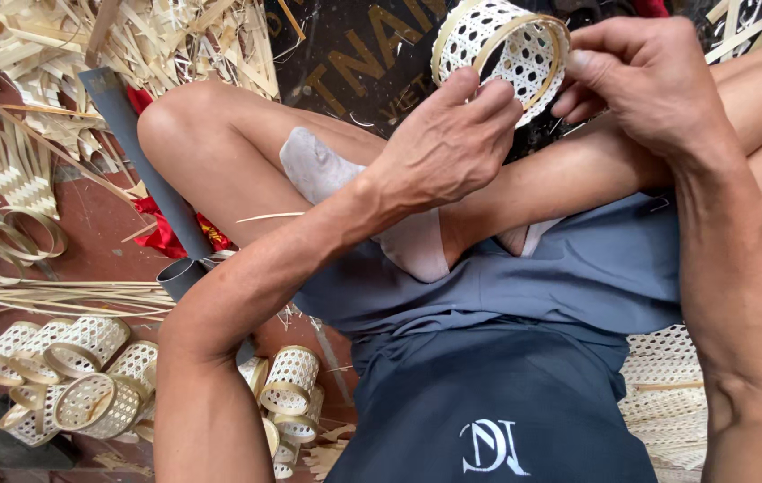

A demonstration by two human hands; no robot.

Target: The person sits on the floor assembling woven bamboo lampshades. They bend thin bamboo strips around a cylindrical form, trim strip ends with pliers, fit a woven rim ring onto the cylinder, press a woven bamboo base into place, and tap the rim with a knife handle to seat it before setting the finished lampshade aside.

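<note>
Lying at the far left on the floor is a heap of small woven rings [76,380], open-ended cylinders of pale lattice cane, all hollow with nothing inside; a few more [289,380] stand just right of the left forearm; above them loose bamboo strips [59,54] spread across the top left corner, and a grey tube [153,192] slants down beside a red cloth [166,234]; further right the left hand [448,143] reaches up from a bent elbow, knuckles toward the camera, fingers curled and pinching the near rim of a woven ring [502,49] held above the crossed legs; this ring is hollow too, its open mouth tilted toward the right; the right hand [649,85] closes on the ring's other side, thumb pressed flat along the rim, wrist dropping steeply to the forearm; a sheet of woven lattice [667,394] lies at the lower right.
</note>
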